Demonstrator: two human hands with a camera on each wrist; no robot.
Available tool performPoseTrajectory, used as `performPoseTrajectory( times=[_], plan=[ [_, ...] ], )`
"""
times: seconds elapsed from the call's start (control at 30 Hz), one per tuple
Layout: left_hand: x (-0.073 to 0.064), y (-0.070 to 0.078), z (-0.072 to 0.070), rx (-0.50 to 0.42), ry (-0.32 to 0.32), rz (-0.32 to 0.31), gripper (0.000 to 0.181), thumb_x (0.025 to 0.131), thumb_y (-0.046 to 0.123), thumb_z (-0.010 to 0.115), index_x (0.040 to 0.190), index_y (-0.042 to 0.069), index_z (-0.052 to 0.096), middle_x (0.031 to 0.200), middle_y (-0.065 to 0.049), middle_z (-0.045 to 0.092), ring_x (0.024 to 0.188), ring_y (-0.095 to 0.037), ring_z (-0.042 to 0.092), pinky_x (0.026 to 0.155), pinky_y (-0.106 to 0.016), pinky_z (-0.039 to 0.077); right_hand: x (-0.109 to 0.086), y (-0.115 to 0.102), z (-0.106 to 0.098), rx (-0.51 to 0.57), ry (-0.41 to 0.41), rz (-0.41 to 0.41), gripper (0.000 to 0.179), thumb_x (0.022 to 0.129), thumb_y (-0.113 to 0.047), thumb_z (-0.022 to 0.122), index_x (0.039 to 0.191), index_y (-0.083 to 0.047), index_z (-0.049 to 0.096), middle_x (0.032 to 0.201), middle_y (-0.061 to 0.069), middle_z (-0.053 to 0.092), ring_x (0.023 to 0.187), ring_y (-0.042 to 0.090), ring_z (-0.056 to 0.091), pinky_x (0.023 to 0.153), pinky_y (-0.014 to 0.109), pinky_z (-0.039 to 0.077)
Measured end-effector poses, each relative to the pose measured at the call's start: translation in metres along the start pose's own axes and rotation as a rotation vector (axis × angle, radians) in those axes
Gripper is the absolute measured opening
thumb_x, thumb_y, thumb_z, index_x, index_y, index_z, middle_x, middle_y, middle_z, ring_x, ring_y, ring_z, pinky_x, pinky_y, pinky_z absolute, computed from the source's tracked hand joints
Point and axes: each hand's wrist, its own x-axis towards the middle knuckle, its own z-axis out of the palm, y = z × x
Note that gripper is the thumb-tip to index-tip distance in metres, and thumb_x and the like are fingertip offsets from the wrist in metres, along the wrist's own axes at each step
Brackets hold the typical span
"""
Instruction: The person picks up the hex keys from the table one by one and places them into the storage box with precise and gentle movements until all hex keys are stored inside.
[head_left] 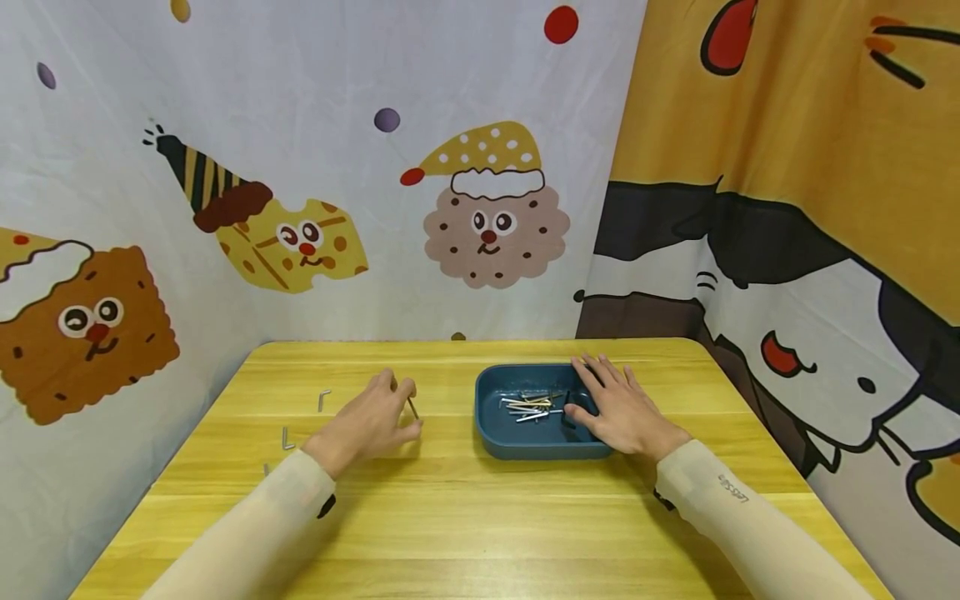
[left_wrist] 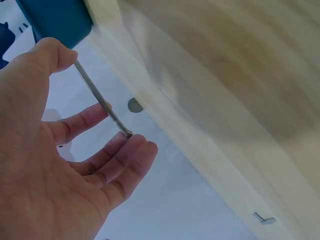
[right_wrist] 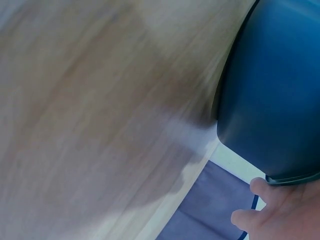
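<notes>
My left hand holds a thin metal hex key just over the table. In the left wrist view the thumb presses one end, and the fingertips meet the bent end. On the right, my right hand rests over the right rim of a dark blue tray, fingers spread and fairly straight, thumb reaching inside. Several silver and brass-coloured metal keys lie in a loose pile in the tray. A black bent piece sits beside the right thumb, partly hidden.
Left of my left hand, L-shaped keys lie on the wooden table, one of them farther back. Another is mostly hidden by the left sleeve. A printed curtain hangs behind the table's far edge.
</notes>
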Motion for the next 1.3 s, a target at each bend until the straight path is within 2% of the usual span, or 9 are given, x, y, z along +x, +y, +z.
performPoseTrajectory(
  times=[0.37, 0.73, 1.03, 1.3],
  plan=[
    [0.015, 0.016, -0.01, -0.05, 0.023, 0.006, 0.04, 0.112, 0.036, 0.076, 0.14, 0.009, 0.066, 0.125, -0.019, 0.06, 0.097, -0.024, 0.056, 0.083, -0.041, 0.058, 0.001, 0.001, 0.001, 0.007, 0.005, -0.005, 0.089, 0.118, -0.059, 0.06, 0.187, -0.013, 0.026, 0.193, 0.022, 0.026, 0.18, 0.054, 0.019, 0.141, 0.085, 0.013],
    [0.033, 0.039, -0.017, -0.047, 0.026, 0.034, 0.045, 0.111, 0.041, 0.076, 0.143, 0.011, 0.065, 0.126, -0.016, 0.057, 0.097, -0.023, 0.057, 0.087, -0.04, 0.058, 0.001, 0.002, 0.002, 0.006, 0.005, -0.007, 0.09, 0.118, -0.059, 0.06, 0.187, -0.014, 0.025, 0.194, 0.021, 0.025, 0.18, 0.054, 0.019, 0.141, 0.084, 0.013],
    [0.049, 0.058, -0.018, -0.07, 0.008, 0.045, 0.047, 0.111, 0.044, 0.075, 0.146, 0.014, 0.065, 0.128, -0.013, 0.056, 0.104, -0.023, 0.058, 0.091, -0.038, 0.059, 0.001, 0.002, 0.002, 0.013, 0.0, -0.006, 0.089, 0.118, -0.059, 0.06, 0.188, -0.015, 0.024, 0.194, 0.021, 0.024, 0.18, 0.054, 0.019, 0.141, 0.084, 0.014],
    [0.065, 0.075, -0.019, -0.082, -0.008, 0.07, 0.052, 0.113, 0.046, 0.074, 0.151, 0.013, 0.064, 0.132, -0.013, 0.055, 0.098, -0.021, 0.06, 0.089, -0.036, 0.059, 0.001, 0.001, 0.0, 0.017, -0.002, -0.006, 0.09, 0.119, -0.059, 0.06, 0.187, -0.014, 0.025, 0.194, 0.022, 0.025, 0.18, 0.054, 0.019, 0.141, 0.084, 0.013]
  ],
)
